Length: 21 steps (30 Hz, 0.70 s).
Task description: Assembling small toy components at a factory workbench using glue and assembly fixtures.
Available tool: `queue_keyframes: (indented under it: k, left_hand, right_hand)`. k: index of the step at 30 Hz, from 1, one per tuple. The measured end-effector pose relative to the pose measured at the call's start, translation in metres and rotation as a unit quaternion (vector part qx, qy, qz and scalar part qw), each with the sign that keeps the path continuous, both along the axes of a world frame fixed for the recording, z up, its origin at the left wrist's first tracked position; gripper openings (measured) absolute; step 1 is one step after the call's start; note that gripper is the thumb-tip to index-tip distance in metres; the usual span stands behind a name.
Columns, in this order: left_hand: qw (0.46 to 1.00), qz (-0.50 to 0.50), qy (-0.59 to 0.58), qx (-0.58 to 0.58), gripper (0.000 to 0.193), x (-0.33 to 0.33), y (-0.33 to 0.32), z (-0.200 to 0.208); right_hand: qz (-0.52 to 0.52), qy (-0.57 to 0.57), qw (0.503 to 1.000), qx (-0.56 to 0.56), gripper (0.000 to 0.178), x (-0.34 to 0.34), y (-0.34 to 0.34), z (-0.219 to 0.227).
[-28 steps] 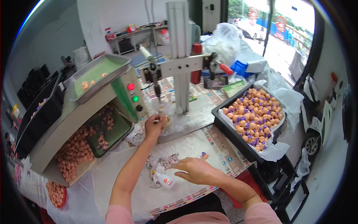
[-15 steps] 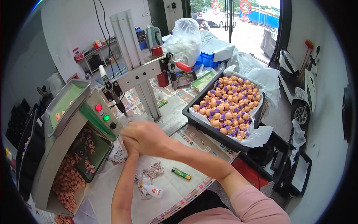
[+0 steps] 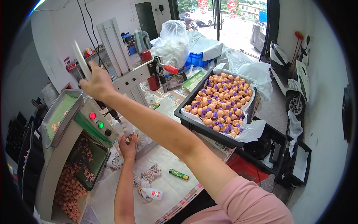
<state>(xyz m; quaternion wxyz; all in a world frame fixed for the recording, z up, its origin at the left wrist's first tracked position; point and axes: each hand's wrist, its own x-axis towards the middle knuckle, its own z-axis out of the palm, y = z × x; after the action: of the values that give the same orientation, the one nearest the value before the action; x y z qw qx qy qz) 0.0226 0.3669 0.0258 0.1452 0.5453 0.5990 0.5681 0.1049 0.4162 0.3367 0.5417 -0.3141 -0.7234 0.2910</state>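
Note:
My right hand (image 3: 97, 83) is raised far to the upper left and shut on a white lever handle (image 3: 79, 59) of the press machine (image 3: 125, 80). My pink-sleeved right arm crosses the view from the lower right. Lower down, my left hand (image 3: 128, 145) pinches a small orange doll piece with a purple tuft (image 3: 132, 135) under the machine's head. Just left of it is a grey machine (image 3: 67, 149) with a red button (image 3: 92, 115) and green buttons.
A black tray (image 3: 194, 125) lined with white plastic holds several orange-and-purple doll heads on the right. A green lighter (image 3: 179, 174), a small white bottle (image 3: 153, 193) and a patterned rag (image 3: 150, 173) lie on the white table cover. More orange pieces fill the machine's bin (image 3: 69, 190).
My right hand left the table, met the left hand at the press, then rose up and left onto the lever. My left hand stayed at the press. The view tilted toward the right.

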Motion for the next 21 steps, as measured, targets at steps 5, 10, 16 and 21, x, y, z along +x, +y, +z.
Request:
queue_keyframes:
  k: [5, 10, 16, 21]
  left_hand:
    - [0.998, -0.036, -0.038, -0.018, 0.031, -0.018, 0.007, -0.014]
    - [0.884, -0.219, -0.411, 0.05, 0.026, 0.011, -0.02, 0.021]
    - [0.698, -0.18, -0.683, -0.113, 0.017, -0.085, -0.084, 0.023]
    - [0.731, -0.132, -0.663, -0.092, 0.021, -0.051, -0.171, 0.06]
  right_hand:
    - [0.249, 0.186, 0.931, 0.191, 0.011, 0.038, -0.076, 0.006]
    - [0.157, -0.021, 0.931, 0.33, 0.017, 0.103, -0.103, -0.072]
    - [0.013, -0.066, 0.988, 0.139, 0.063, 0.118, -0.168, -0.178]
    - [0.098, -0.261, 0.96, -0.005, 0.05, 0.1, -0.243, -0.276]
